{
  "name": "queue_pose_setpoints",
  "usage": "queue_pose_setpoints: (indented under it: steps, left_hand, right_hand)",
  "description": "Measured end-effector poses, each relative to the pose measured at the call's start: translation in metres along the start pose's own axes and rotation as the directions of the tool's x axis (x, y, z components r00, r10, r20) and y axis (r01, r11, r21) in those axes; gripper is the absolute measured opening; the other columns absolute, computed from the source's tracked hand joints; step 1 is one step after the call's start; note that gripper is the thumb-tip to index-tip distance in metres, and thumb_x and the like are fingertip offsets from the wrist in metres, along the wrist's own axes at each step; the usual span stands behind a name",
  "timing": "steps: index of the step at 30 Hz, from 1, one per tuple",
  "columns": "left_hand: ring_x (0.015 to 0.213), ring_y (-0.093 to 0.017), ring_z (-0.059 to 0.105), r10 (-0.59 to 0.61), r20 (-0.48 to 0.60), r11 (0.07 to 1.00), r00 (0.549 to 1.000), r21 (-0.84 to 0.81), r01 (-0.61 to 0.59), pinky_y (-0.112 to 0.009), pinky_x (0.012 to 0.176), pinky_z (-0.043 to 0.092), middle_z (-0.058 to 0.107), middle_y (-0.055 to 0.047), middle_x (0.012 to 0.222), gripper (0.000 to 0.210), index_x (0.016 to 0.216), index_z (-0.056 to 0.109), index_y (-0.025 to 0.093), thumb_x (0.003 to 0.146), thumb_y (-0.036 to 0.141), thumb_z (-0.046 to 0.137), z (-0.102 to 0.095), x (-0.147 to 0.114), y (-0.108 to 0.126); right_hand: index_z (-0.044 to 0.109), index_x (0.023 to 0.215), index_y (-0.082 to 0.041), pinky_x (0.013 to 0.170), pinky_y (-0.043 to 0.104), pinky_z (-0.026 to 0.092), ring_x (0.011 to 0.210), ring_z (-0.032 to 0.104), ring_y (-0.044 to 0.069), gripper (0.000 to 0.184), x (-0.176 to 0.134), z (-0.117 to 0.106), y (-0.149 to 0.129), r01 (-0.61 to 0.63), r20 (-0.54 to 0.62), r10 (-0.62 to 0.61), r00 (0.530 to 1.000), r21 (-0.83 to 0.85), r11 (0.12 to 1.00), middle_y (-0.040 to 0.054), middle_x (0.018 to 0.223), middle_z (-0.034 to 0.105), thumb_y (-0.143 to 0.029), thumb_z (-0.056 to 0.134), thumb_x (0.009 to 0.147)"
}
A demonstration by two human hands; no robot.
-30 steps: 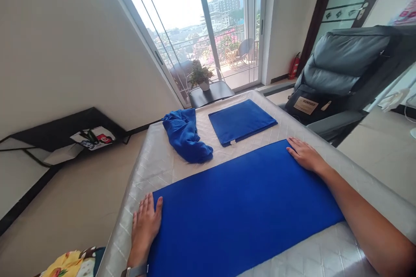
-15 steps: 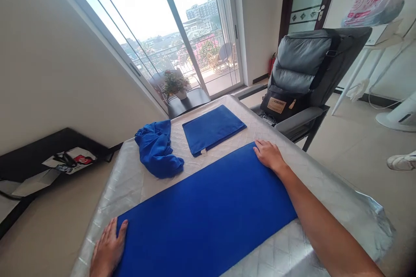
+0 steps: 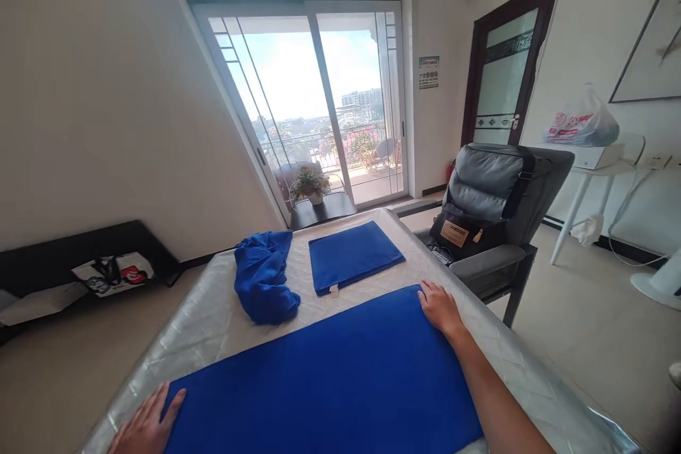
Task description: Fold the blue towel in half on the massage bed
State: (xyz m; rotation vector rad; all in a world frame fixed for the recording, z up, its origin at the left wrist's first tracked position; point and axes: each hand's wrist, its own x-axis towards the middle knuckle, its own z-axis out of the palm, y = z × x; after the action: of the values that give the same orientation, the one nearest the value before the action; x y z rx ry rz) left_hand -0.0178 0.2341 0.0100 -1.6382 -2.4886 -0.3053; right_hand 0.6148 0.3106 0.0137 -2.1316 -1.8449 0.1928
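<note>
A long blue cloth [image 3: 319, 376] lies spread flat across the near part of the table, its near edge cut off by the frame. My left hand [image 3: 149, 422] rests flat at its left end, thumb on the cloth and fingers stretched along the edge. On the far right corner lies my right hand [image 3: 439, 306], open, fingers extended over the cloth's edge. Beyond it sits a flat, folded blue cloth [image 3: 354, 255] with a small white tag at its near corner. Left of that is a crumpled blue cloth [image 3: 266, 280] in a loose heap.
The table wears a silvery quilted cover [image 3: 213, 326]. A grey reclining chair [image 3: 486, 188] with a black bag [image 3: 462, 230] stands against its right side. Past the far end is a black chair [image 3: 324, 211] holding a potted plant [image 3: 311, 184]. A paper bag [image 3: 114, 274] sits at left.
The camera view has tilted up, so the table sits lower in the picture. Both hands stay on the long blue cloth, and the cloths look unchanged.
</note>
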Motion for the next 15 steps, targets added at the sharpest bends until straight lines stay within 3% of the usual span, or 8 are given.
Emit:
queue_pose_setpoints:
  steps: [3, 9, 13, 15]
  left_hand:
    - [0.139, -0.026, 0.048, 0.034, 0.083, 0.999, 0.996, -0.044, -0.031, -0.046, 0.113, 0.037, 0.06, -0.006, 0.143, 0.067, 0.148, 0.048, 0.024, 0.088, 0.048, 0.033, -0.006, -0.005, 0.005]
    - [0.146, -0.028, 0.037, 0.0, 0.1, 0.996, 0.995, -0.087, 0.009, -0.047, 0.12, 0.026, 0.041, -0.017, 0.156, 0.073, 0.149, 0.041, 0.002, 0.093, 0.045, 0.022, 0.006, -0.002, 0.001]
    - [0.146, -0.03, 0.037, 0.012, 0.082, 0.991, 0.997, -0.136, 0.0, -0.05, 0.12, 0.026, 0.042, -0.018, 0.156, 0.076, 0.149, 0.042, 0.002, 0.093, 0.05, 0.023, 0.016, 0.0, -0.006]
    - [0.145, -0.032, 0.038, 0.019, 0.016, 0.991, 1.0, -0.133, -0.017, -0.049, 0.119, 0.028, 0.043, -0.02, 0.156, 0.077, 0.146, 0.044, 0.0, 0.092, 0.05, 0.023, 0.014, -0.001, -0.009]
  right_hand:
    - [0.053, 0.144, -0.019, 0.109, 0.04, 0.038, 0.133, 0.048, 0.026, 0.052, 0.002, 0.001, 0.001, 0.006, -0.023, -0.006, 1.0, -0.009, 1.0, 0.0063, 0.15, 0.052, -0.033, 0.031, 0.1]
    - [0.054, 0.144, -0.023, 0.105, 0.039, 0.041, 0.131, 0.05, 0.025, 0.05, 0.001, 0.0, 0.001, -0.012, -0.064, 0.011, 0.998, -0.024, 1.0, 0.0069, 0.146, 0.055, -0.032, 0.032, 0.1]
    - [0.059, 0.139, -0.026, 0.103, 0.039, 0.042, 0.128, 0.052, 0.025, 0.047, 0.004, 0.001, 0.003, -0.007, -0.046, 0.006, 0.999, -0.024, 1.0, 0.0064, 0.144, 0.056, -0.031, 0.034, 0.1]
    - [0.061, 0.136, -0.026, 0.102, 0.037, 0.042, 0.128, 0.052, 0.025, 0.045, 0.007, 0.0, 0.004, -0.01, -0.034, 0.01, 0.999, -0.024, 1.0, 0.0066, 0.144, 0.056, -0.03, 0.035, 0.1]
